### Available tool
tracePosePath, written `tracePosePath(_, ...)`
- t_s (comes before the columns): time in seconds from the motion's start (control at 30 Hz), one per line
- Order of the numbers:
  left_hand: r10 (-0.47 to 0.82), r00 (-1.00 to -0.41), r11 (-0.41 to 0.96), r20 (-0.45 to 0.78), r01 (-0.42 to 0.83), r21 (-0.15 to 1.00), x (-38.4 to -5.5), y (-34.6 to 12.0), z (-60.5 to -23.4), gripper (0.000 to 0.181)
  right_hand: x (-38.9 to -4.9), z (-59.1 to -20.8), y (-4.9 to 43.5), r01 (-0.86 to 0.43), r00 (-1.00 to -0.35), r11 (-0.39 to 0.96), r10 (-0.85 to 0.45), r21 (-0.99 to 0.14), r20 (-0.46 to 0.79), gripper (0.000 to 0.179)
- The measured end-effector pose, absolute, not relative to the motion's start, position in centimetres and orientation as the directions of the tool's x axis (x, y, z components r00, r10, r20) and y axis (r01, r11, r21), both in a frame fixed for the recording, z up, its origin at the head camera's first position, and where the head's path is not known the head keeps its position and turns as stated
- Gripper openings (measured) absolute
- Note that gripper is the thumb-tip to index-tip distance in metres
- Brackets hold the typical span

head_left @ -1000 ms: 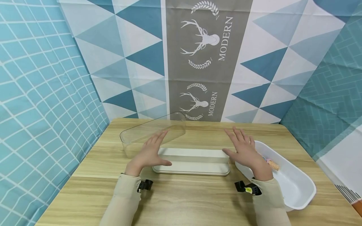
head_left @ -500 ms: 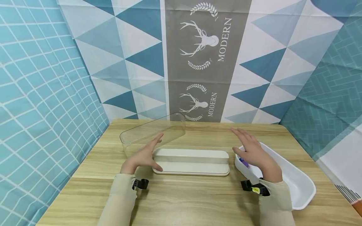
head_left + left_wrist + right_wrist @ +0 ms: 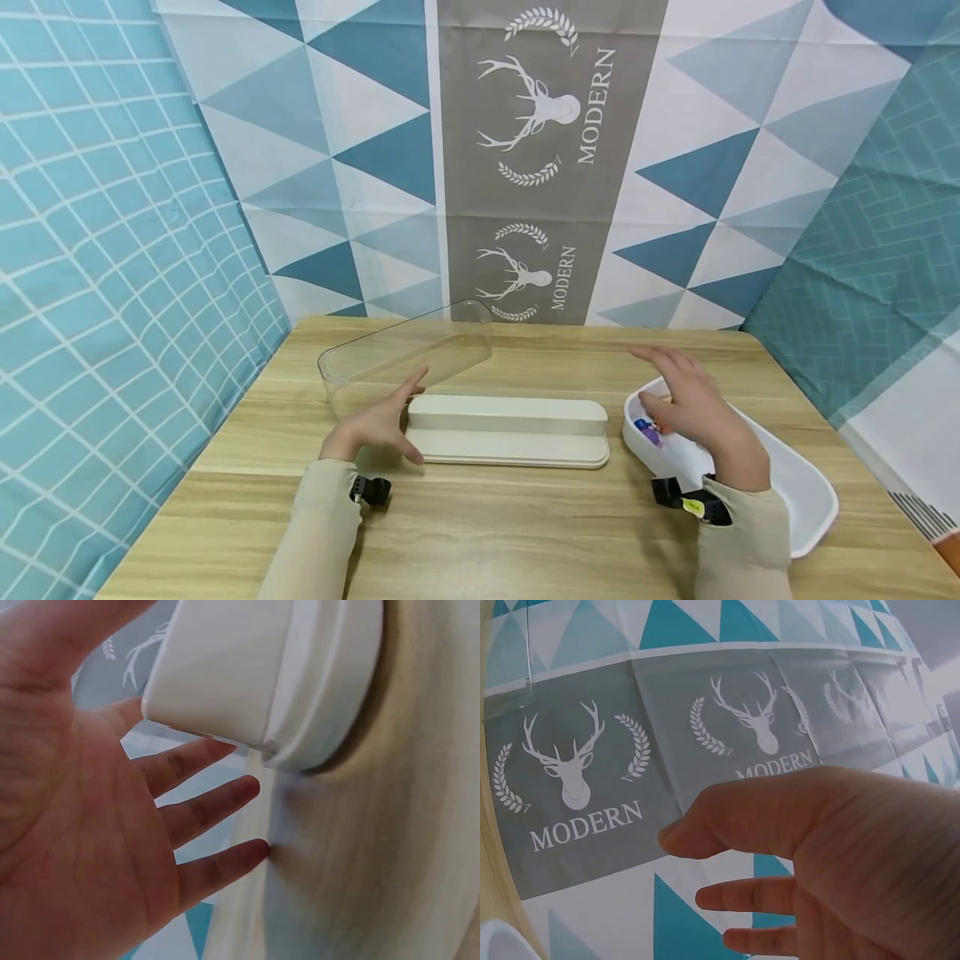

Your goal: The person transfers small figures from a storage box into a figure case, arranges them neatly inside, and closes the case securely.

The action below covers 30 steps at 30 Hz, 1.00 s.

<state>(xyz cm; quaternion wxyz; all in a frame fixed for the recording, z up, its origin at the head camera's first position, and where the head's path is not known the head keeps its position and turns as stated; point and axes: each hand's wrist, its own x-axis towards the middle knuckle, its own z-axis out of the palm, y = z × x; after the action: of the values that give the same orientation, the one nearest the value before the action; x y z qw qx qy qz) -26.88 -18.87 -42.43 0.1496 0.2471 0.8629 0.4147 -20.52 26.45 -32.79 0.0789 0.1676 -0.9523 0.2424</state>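
Over stripy, wood-look worktop (image 3: 517, 533), spreads left hand (image 3: 375, 425) beside left end of long, smooth, cream, step-shaped base (image 3: 510, 446), mid-scene; holds right hand (image 3: 703, 410), fingers loose, above rounded white tub (image 3: 806, 500) at right.

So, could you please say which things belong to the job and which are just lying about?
Likely the job:
white base, by the left hand
white tub, by the right hand
colourful pieces inside
clear cover, perhaps

Background only:
patterned backdrop
blue grid cloth
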Motion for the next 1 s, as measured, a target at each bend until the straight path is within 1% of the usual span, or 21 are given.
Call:
tracePosePath(0.3,0.549,-0.833,0.526,-0.064,0.285,0.801,-27.0,-19.0,-42.9,0.143,-20.3,-32.7,27.4,-0.295,-0.951,0.853,-0.219,-0.431,0.217,0.06)
tracePosePath(0.6,0.572,-0.818,0.516,-0.065,0.297,0.804,-27.3,-19.5,-43.5,0.143,-20.1,-32.7,28.2,-0.277,-0.956,0.862,-0.202,-0.424,0.215,0.061)
tracePosePath(0.87,0.606,-0.795,0.384,-0.022,0.268,0.884,-27.7,-20.6,-44.7,0.14,-20.0,-32.5,28.5,-0.251,-0.964,0.868,-0.182,-0.429,0.197,0.061)
tracePosePath(1.0,0.607,-0.795,0.353,-0.014,0.254,0.901,-27.9,-20.8,-45.1,0.138,-20.0,-32.6,28.5,-0.243,-0.966,0.872,-0.178,-0.425,0.187,0.061)
